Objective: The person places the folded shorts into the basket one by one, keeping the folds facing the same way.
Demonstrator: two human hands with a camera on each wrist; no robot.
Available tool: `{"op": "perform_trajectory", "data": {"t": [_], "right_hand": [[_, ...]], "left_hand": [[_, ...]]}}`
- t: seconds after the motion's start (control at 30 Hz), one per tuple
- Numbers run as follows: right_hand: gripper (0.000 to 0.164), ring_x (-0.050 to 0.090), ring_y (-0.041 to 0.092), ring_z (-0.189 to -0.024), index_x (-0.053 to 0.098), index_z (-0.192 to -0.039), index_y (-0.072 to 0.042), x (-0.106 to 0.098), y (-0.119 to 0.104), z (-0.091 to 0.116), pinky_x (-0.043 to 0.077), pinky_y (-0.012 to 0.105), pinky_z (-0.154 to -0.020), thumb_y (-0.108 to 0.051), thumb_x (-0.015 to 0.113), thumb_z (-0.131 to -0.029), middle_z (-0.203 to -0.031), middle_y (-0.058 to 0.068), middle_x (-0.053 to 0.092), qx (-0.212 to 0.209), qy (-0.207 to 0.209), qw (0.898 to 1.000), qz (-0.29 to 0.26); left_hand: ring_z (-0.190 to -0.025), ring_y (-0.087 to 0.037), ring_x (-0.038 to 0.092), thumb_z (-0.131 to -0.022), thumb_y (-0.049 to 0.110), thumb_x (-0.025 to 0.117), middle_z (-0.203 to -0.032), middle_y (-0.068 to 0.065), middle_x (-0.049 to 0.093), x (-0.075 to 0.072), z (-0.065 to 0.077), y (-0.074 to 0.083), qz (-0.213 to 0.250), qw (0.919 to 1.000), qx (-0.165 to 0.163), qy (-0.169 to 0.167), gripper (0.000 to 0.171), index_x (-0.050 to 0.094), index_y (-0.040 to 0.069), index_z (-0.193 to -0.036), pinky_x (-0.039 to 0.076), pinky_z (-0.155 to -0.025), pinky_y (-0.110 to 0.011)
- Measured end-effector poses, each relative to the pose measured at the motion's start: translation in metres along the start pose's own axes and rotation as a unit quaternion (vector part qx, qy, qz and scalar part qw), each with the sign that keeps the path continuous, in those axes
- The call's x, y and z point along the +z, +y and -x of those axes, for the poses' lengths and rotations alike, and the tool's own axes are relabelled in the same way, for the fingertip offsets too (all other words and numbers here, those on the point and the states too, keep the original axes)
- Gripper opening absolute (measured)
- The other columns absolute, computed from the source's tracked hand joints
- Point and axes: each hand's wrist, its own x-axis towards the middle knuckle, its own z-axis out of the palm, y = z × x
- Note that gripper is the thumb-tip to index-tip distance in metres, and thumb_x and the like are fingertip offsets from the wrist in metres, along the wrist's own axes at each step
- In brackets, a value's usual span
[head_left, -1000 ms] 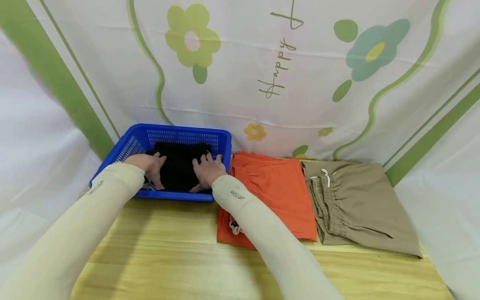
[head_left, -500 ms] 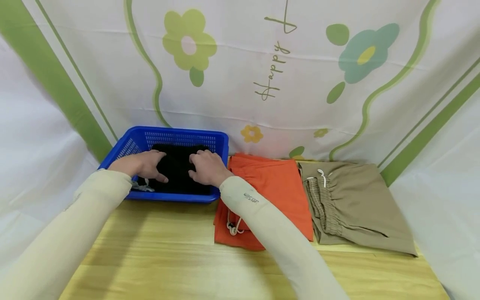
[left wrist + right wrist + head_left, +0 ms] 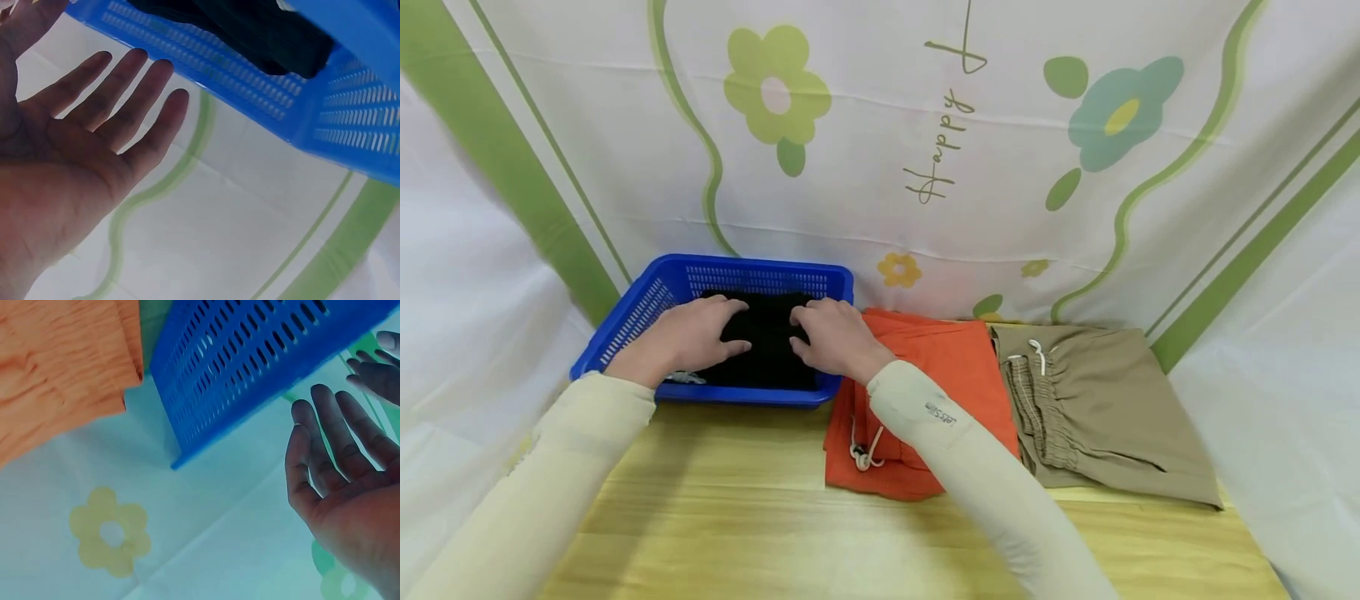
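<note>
Dark folded cloth [image 3: 767, 342] lies in a blue plastic basket [image 3: 760, 397] at the left of the table in the head view. Over the basket's left part hovers my left hand [image 3: 696, 333], its palm bare and fingers spread in the left wrist view. My right hand [image 3: 835, 337] is above the basket's right rim, fingers loosely bent and holding nothing, as the right wrist view also shows. Thumbs and fingertips of both hands point toward each other across the cloth. A bit of grey drawstring [image 3: 687, 377] shows at the basket's front left.
Folded orange pants [image 3: 955, 367] with a cord lie right of the basket, partly under my right forearm. Beyond them are folded khaki pants [image 3: 1120, 400] with a white drawstring. A floral curtain [image 3: 850, 150] hangs behind the wooden table [image 3: 760, 517].
Both hands have let go of the dark cloth and lifted up out of the basket, drawing slightly back toward me. The cloth stays in the basket. The head view has shifted slightly.
</note>
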Motion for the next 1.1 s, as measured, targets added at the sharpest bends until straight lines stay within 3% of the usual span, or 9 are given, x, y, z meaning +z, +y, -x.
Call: {"op": "perform_trajectory", "data": {"t": [0.27,0.6,0.9,1.1], "right_hand": [[0.029,0.063,0.019,-0.092,0.071,-0.122,-0.016,-0.017,0.012,0.03,0.054,0.034,-0.078,-0.035,0.063,-0.101,-0.107,0.001,0.07,-0.015,0.032,0.999,0.029],[0.026,0.062,0.018,-0.085,0.073,-0.116,-0.013,-0.023,0.027,0.064,0.052,0.031,-0.072,-0.032,0.067,-0.098,-0.102,0.001,0.071,-0.022,0.077,0.996,0.031],[0.022,0.061,0.02,-0.086,0.072,-0.108,-0.011,-0.022,0.041,0.095,0.05,0.033,-0.073,-0.029,0.071,-0.097,-0.097,0.002,0.067,-0.046,0.116,0.991,0.052],[0.017,0.061,0.021,-0.08,0.071,-0.104,-0.011,-0.017,0.056,0.115,0.05,0.033,-0.071,-0.027,0.07,-0.097,-0.093,0.001,0.066,-0.04,0.12,0.99,0.064]], "left_hand": [[-0.096,-0.035,0.066,-0.096,0.027,0.072,-0.115,-0.019,0.068,0.007,0.013,0.024,-0.021,0.9938,0.048,0.099,0.038,0.068,0.0,-0.123,0.056,-0.078,-0.052],[-0.084,-0.03,0.063,-0.094,0.026,0.075,-0.097,-0.011,0.068,0.022,0.019,0.061,-0.036,0.9712,0.121,0.202,0.022,0.073,0.005,-0.103,0.057,-0.071,-0.046],[-0.08,-0.025,0.056,-0.093,0.026,0.076,-0.091,-0.007,0.062,0.036,0.021,0.094,-0.049,0.9493,0.191,0.245,0.02,0.07,0.007,-0.097,0.052,-0.068,-0.039],[-0.075,-0.021,0.051,-0.094,0.026,0.074,-0.089,-0.005,0.058,0.044,0.022,0.114,-0.058,0.9448,0.213,0.242,0.02,0.069,0.008,-0.1,0.051,-0.063,-0.034]]}}
